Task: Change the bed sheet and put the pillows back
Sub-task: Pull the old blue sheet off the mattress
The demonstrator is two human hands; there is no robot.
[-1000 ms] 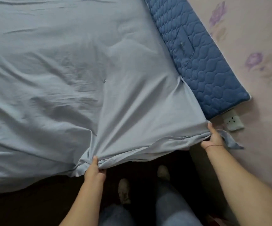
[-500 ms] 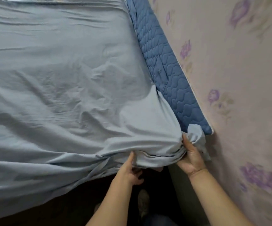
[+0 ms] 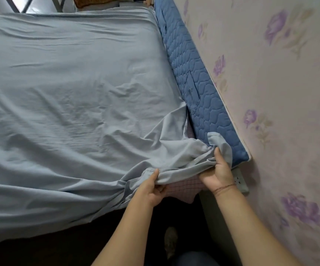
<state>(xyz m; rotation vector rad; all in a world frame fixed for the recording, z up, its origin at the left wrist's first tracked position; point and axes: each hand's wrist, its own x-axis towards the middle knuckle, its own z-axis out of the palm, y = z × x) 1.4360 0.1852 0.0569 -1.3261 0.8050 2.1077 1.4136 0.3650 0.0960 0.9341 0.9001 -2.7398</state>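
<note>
- Lying spread and creased across most of the view, the pale blue bed sheet [image 3: 69,93] has its long axis running from the near edge away toward the top, parallel to the wall [image 3: 280,93].
- Its near right corner is lifted and gathered into a bunch that points toward the wall; tight folds fan back from it across the sheet.
- The right hand [image 3: 217,173] grips the bunched corner, thumb upright against the cloth, the other fingers curled under the folds and mostly hidden; a loose flap of hem droops above the thumb.
- The left hand [image 3: 151,187] pinches the hem just to the left, thumb on top, fingers curled beneath the edge.
- Between the two hands a pink checked under-layer [image 3: 182,186] shows where the sheet is raised.
- A quilted dark blue pad [image 3: 203,96] stands along the sheet's right side, between it and the wall; the gathered corner touches the pad's near end and the flap lies over it.
- The wall, papered with purple flowers, stands right behind the pad, hemming in that corner.
- A white socket [image 3: 240,181] sits on the wall just beside the right wrist.
- Below, the floor [image 3: 40,256] is dark, with a shoe [image 3: 170,240] on it.
- At the far end, metal bars [image 3: 26,4] and a brown patterned item [image 3: 95,0] show, too cut off to identify.
</note>
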